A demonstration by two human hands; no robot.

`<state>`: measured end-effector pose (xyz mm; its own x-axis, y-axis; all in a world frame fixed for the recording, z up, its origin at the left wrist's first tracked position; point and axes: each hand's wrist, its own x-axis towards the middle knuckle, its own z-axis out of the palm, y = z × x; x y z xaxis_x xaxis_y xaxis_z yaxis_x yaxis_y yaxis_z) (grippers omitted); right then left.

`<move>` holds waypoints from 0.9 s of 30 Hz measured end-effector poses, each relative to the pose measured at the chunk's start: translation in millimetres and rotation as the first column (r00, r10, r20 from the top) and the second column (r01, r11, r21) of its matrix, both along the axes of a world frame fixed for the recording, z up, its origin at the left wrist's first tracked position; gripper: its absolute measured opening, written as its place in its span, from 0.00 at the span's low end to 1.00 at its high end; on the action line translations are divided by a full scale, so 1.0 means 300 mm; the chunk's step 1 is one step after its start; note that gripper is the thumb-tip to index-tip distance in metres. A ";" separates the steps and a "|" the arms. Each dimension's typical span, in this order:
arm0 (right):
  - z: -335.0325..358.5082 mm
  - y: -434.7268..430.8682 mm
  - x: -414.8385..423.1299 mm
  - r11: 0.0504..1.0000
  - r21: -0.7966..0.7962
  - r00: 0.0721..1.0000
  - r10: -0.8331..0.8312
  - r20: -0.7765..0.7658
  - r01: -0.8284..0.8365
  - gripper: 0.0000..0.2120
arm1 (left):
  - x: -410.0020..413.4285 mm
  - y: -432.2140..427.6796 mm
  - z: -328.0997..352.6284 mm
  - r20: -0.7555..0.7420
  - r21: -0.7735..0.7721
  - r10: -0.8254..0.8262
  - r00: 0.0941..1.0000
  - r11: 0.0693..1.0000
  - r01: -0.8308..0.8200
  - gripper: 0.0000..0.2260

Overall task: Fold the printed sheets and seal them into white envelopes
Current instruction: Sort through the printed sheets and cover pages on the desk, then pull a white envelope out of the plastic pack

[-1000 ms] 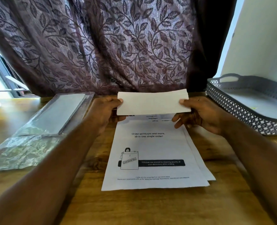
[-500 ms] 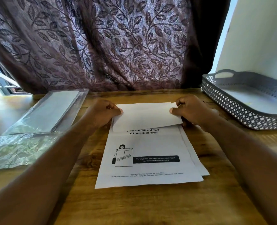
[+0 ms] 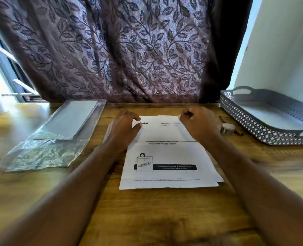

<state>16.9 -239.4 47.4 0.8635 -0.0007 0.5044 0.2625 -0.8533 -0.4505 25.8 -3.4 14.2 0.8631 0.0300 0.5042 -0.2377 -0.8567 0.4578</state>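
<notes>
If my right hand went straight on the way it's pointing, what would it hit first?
Your right hand would likely meet the curtain beyond the table's far edge; nothing nearer shows, though depth is unclear.

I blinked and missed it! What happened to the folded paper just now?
The top flap of the printed sheet swung back away from the person and lies flat again, leaving a crease. The left hand and right hand moved to its far corners; whether they pinch it is unclear. The envelope packet and grey tray stayed put.
</notes>
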 end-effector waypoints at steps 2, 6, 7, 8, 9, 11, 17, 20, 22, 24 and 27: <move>-0.005 0.081 -0.039 0.994 0.066 0.996 0.091 0.018 -0.092 0.10 | -0.038 0.011 0.000 -0.006 -0.019 -0.019 1.000 1.000 0.019 0.09; -0.046 0.264 -0.112 0.953 0.164 0.967 0.251 0.041 -0.254 0.08 | -0.105 0.057 0.011 0.015 -0.008 -0.014 1.000 1.000 0.014 0.06; -0.053 0.315 -0.132 0.947 0.143 0.957 0.286 0.039 -0.289 0.08 | -0.127 0.086 0.015 0.043 -0.034 -0.016 0.999 0.999 0.017 0.05; -0.058 0.360 -0.150 0.939 0.119 0.947 0.320 0.035 -0.322 0.08 | -0.148 0.113 0.017 0.067 -0.062 -0.026 0.997 0.998 0.030 0.05; -0.061 0.397 -0.169 0.931 0.097 0.936 0.351 0.024 -0.351 0.09 | -0.171 0.140 0.014 0.096 -0.082 -0.036 0.995 0.996 0.044 0.05; -0.068 0.488 -0.208 0.906 0.080 0.909 0.417 -0.013 -0.415 0.11 | -0.221 0.227 0.005 0.152 -0.072 -0.050 0.987 0.996 0.062 0.10; -0.077 0.765 -0.319 0.789 -0.004 0.778 0.605 -0.166 -0.614 0.13 | -0.389 0.546 0.008 0.175 -0.070 0.219 0.960 0.975 -0.210 0.21; -0.078 0.875 -0.346 0.773 -0.083 0.772 0.606 -0.194 -0.628 0.14 | -0.459 0.647 -0.016 -0.001 0.012 0.437 0.899 0.899 -0.437 0.24; -0.086 0.942 -0.353 0.768 -0.129 0.772 0.592 -0.233 -0.628 0.14 | -0.476 0.683 -0.034 -0.191 -0.033 0.494 0.848 0.861 -0.508 0.30; -0.097 0.984 -0.345 0.776 -0.158 0.779 0.554 -0.293 -0.611 0.14 | -0.472 0.691 -0.039 -0.274 -0.134 0.474 0.837 0.843 -0.522 0.33; -0.100 1.053 -0.324 0.779 -0.203 0.783 0.500 -0.370 -0.593 0.15 | -0.476 0.703 -0.046 -0.240 -0.225 0.440 0.865 0.842 -0.491 0.35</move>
